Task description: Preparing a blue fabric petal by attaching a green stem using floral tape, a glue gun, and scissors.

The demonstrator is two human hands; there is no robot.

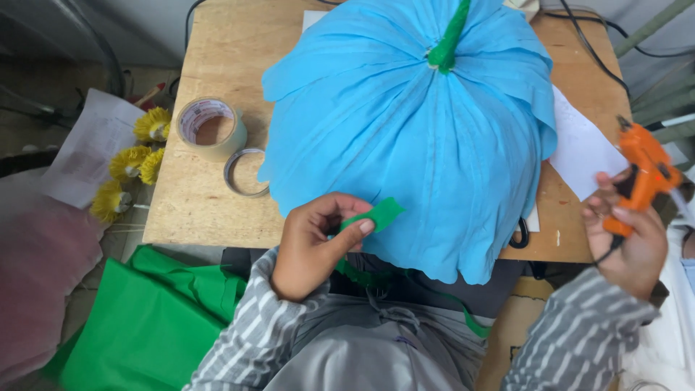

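Left hand (pixel 313 242) fingers pinching green strip (pixel 378 215) beside blue paper flower (pixel 413 137); right hand (pixel 628 235) fingers gripping orange glue gun (pixel 646 174): hot nozzle risks scorching paper.

Worktop (pixel 217 43): bare wood at upper left and along the lower-left edge. Big blue paper flower (pixel 420 137) fills centre (overhangs the near edge). Tape roll (pixel 211 128) and thin ring (pixel 245 172) sit left of it, a narrow lane between. White paper (pixel 583 148) covers the right strip.
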